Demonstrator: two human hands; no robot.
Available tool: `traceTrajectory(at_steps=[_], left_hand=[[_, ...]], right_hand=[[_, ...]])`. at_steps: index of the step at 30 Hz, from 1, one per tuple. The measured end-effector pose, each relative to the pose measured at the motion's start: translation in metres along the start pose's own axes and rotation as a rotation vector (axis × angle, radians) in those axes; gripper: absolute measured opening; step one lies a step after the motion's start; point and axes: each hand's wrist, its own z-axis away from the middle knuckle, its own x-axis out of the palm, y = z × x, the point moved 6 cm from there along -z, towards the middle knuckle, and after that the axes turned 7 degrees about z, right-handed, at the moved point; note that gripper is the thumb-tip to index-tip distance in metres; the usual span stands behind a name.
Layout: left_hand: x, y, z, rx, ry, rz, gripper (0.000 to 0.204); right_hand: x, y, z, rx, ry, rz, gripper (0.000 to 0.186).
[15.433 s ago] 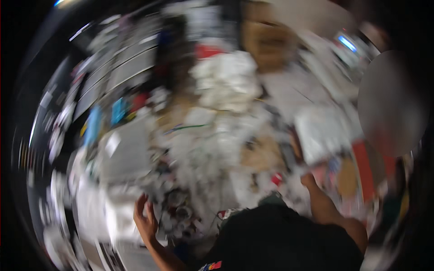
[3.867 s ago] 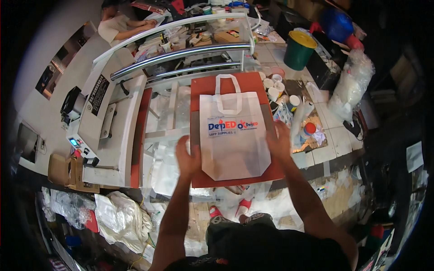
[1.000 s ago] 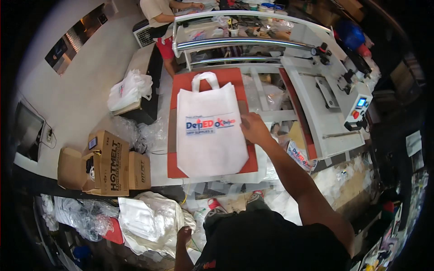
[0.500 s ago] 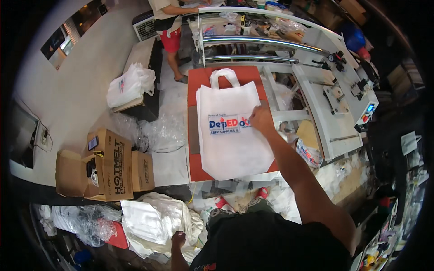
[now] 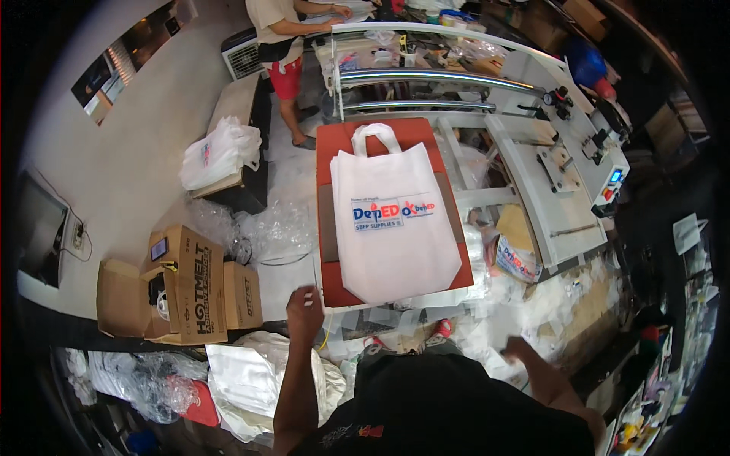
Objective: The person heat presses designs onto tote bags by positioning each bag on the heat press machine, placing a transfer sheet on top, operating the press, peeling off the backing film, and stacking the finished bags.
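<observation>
A white cloth bag (image 5: 395,262) lies flat on the red press bed (image 5: 331,277), its handle (image 5: 376,137) toward the far side. Blue and red printing (image 5: 376,214) runs across its middle. By the bed's near left corner is my left hand (image 5: 306,304), fingers loosely bent and apart, with nothing visible in them. My right hand (image 5: 518,351) is low on the right, away from the bag. Its fingers are drawn together; whether something small is between them cannot be made out.
A heat press frame with metal rollers (image 5: 441,77) and a control box (image 5: 612,181) stands behind and right. White bags (image 5: 220,156) lie on a bench at left. An open carton (image 5: 194,292) and a pile of white bags (image 5: 247,376) are near left. Another person (image 5: 285,45) stands beyond.
My right hand has left the print's right end and drawn back to the lower right. My left hand has risen from the white pile to the bed's near left corner.
</observation>
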Motion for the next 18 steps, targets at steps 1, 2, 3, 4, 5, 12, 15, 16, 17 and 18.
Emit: traceTrajectory(at_steps=[1, 2, 3, 4, 5, 12, 15, 16, 17, 18], left_hand=[[0.027, 0.02, -0.016, -0.095, -0.041, 0.12, 0.023], [0.051, 0.032, -0.026, -0.172, -0.105, 0.179, 0.032], [0.051, 0.036, -0.028, -0.177, -0.07, 0.146, 0.032], [0.058, 0.037, -0.031, -0.199, -0.14, 0.06, 0.038], [0.062, 0.032, -0.03, -0.225, -0.2, -0.028, 0.044], [0.124, -0.006, -0.03, -0.308, -0.13, -0.315, 0.057], [0.125, 0.024, -0.02, -0.22, -0.062, -0.007, 0.058], [0.132, 0.03, -0.012, -0.196, 0.034, -0.023, 0.056], [0.138, 0.037, -0.001, -0.176, 0.134, -0.043, 0.054], [0.156, 0.059, 0.012, -0.219, 0.11, -0.024, 0.051]], right_hand=[[0.075, 0.059, -0.013, -0.088, -0.067, -0.149, 0.038], [0.143, 0.098, -0.009, 0.421, -0.222, -0.713, 0.036], [0.157, 0.084, 0.008, 0.443, -0.144, -0.917, 0.037], [0.156, 0.073, 0.018, 0.412, -0.114, -0.897, 0.039], [0.144, 0.053, 0.036, 0.373, -0.086, -0.869, 0.041], [0.072, 0.05, 0.023, -0.044, 0.226, -0.475, 0.044], [-0.006, 0.052, -0.002, -0.249, 0.398, -0.169, 0.046], [-0.04, 0.048, -0.015, -0.317, 0.431, -0.029, 0.048], [-0.075, 0.058, -0.025, -0.319, 0.399, -0.11, 0.047], [-0.108, 0.043, -0.013, -0.665, 0.79, 0.432, 0.047]])
